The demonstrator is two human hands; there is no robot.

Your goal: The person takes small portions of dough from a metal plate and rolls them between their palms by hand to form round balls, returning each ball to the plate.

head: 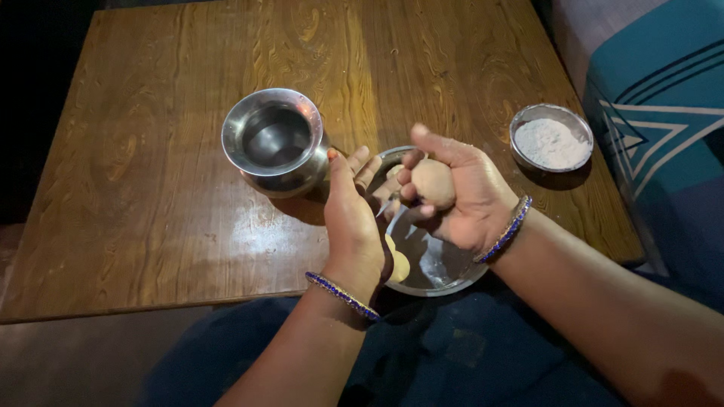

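**Dough ball held over the steel plate**

The right hand (460,197) curls its fingers around a smooth tan oval ball of dough (434,183), its long axis running near-to-far and tilted slightly left. The left hand (353,218) stands open just beside it — fingers spread, holding nothing. Below, a shallow round steel plate (445,267) at the wooden worktop's (151,188) near edge holds more dough pieces. Far left, a steel pot (275,141) holds water; far right, a small steel bowl (551,138) holds white flour.

Round tan dough ball (434,183) in right hand (460,197)
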